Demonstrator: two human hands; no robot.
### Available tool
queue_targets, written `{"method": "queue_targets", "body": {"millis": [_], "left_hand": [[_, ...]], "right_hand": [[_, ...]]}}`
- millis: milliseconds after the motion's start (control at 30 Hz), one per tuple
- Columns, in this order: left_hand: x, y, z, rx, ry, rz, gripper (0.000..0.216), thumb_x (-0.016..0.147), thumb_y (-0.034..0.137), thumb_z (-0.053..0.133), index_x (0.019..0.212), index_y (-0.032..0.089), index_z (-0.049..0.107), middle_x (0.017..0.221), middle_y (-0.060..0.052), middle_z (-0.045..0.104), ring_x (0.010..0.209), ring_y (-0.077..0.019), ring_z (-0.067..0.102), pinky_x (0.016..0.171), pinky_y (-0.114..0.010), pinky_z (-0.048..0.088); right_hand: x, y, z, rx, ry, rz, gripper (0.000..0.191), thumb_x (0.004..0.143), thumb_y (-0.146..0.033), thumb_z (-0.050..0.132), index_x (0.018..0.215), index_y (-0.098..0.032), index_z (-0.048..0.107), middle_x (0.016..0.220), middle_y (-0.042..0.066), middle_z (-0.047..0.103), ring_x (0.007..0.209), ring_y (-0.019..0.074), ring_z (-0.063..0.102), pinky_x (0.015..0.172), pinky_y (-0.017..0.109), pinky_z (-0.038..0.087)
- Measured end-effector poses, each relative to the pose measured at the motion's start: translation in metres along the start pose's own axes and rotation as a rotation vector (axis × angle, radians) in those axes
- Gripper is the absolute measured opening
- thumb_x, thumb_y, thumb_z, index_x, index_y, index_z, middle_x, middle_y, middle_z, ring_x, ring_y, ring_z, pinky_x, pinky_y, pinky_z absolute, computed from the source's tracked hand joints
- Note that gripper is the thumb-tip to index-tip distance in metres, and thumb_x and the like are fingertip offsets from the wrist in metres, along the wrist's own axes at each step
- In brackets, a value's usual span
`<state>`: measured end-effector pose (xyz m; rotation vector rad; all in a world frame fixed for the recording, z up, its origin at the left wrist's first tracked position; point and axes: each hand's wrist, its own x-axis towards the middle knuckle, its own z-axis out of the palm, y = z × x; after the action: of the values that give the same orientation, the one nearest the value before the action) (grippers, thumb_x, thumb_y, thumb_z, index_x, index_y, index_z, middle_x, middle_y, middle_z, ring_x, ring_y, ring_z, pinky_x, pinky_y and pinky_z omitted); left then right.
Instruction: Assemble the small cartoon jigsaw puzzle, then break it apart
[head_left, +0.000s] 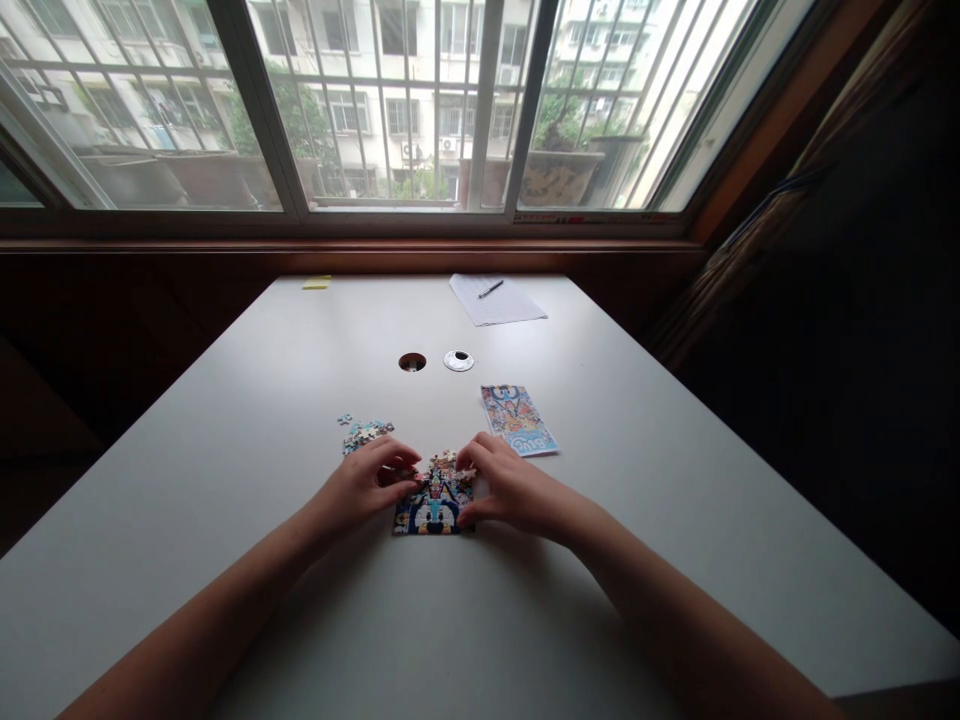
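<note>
near the middle of the white desk (225,480) lies a partly built jigsaw puzzle (434,503), flat, between both hands. left hand (365,483) rests on its left edge, fingers curled down loosely, touching the upper left corner; probably pinching a small piece, too blurred to tell. right hand (508,486) sits on the right edge, fingers bent, thumb against the lower right side, tips on the ragged top row. loose pieces (363,432) heaped just beyond the left hand. printed reference card (518,420) just beyond the right hand. paper with pen (495,298) well apart by the far edge. cable hole (412,362) and its cap (458,361) mid-desk. bare desk surface on both sides and toward the near edge.
</note>
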<state>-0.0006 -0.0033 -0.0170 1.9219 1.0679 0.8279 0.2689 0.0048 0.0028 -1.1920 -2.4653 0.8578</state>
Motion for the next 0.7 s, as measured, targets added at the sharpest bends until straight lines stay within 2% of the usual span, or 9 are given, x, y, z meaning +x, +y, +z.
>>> {"method": "queue_targets", "body": {"millis": [167, 367, 500, 700], "left_hand": [[0.000, -0.004, -0.001, 0.147, -0.020, 0.045, 0.022, 0.087, 0.019, 0.067, 0.109, 0.020, 0.068, 0.097, -0.004, 0.071, 0.087, -0.0169, 0.070, 0.080, -0.029, 0.058], [0.000, -0.002, -0.002, 0.260, -0.026, 0.117, 0.013, 0.091, 0.020, 0.065, 0.103, 0.020, 0.071, 0.096, -0.003, 0.073, 0.084, -0.0158, 0.068, 0.077, -0.026, 0.053], [0.001, -0.003, -0.002, 0.268, -0.004, 0.138, 0.011, 0.093, 0.021, 0.063, 0.103, 0.020, 0.069, 0.094, -0.003, 0.072, 0.082, -0.0148, 0.066, 0.075, -0.024, 0.051], [0.000, -0.005, -0.001, 0.273, -0.034, 0.211, 0.017, 0.095, 0.016, 0.055, 0.107, 0.020, 0.066, 0.092, -0.003, 0.064, 0.079, -0.0134, 0.063, 0.072, -0.024, 0.050]], "right_hand": [[0.000, -0.001, -0.001, 0.006, -0.015, 0.003, 0.059, 0.070, -0.036, 0.088, 0.121, -0.025, 0.059, 0.121, 0.006, 0.052, 0.113, 0.0255, 0.052, 0.100, 0.039, 0.046], [0.003, 0.003, 0.003, 0.029, -0.028, 0.002, 0.081, 0.069, -0.034, 0.088, 0.141, -0.028, 0.051, 0.131, 0.008, 0.047, 0.123, 0.0269, 0.049, 0.110, 0.040, 0.041], [0.003, 0.005, 0.004, 0.027, -0.031, -0.016, 0.081, 0.070, -0.035, 0.087, 0.142, -0.029, 0.051, 0.137, 0.008, 0.044, 0.128, 0.0285, 0.046, 0.113, 0.042, 0.039], [0.004, 0.009, 0.005, 0.052, -0.035, -0.044, 0.079, 0.072, -0.033, 0.087, 0.142, -0.032, 0.051, 0.135, 0.008, 0.046, 0.125, 0.0280, 0.049, 0.110, 0.044, 0.041]]}}
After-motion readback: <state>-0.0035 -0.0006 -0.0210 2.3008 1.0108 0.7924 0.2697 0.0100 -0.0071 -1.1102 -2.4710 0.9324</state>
